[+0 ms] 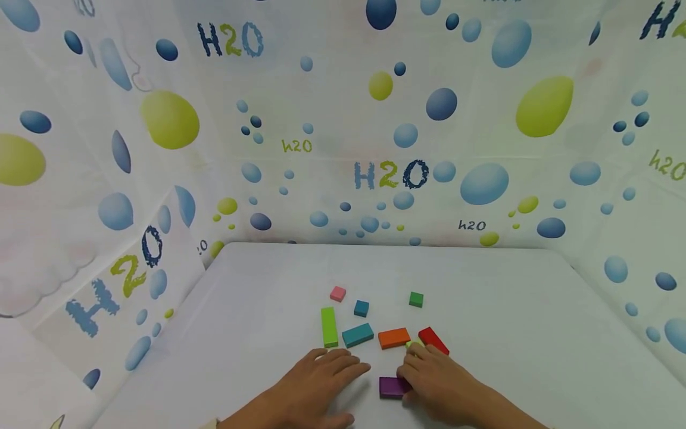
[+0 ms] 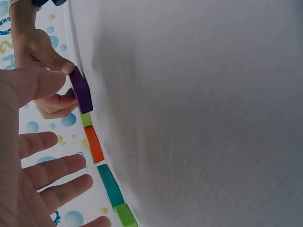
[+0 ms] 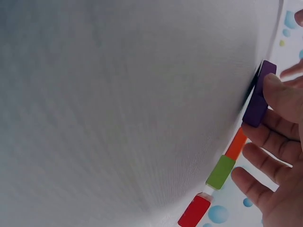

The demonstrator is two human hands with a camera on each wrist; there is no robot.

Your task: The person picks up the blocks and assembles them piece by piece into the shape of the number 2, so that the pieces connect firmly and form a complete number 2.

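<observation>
H2O-lettered backdrop (image 1: 321, 107), fingers (image 1: 415, 375) seemingly pinching purple block (image 1: 392, 388)

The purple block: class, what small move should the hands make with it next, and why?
Probably bring the left hand to the left end of the purple block to help steady it: the right hand grips it from the right, leaving that end bare, while the left hand is nearby, holding nothing.

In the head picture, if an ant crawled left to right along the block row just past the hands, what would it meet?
Lime-green rectangular block → teal rectangular block → orange rectangular block → yellow-green block, partly hidden by the right hand → red rectangular block.
</observation>
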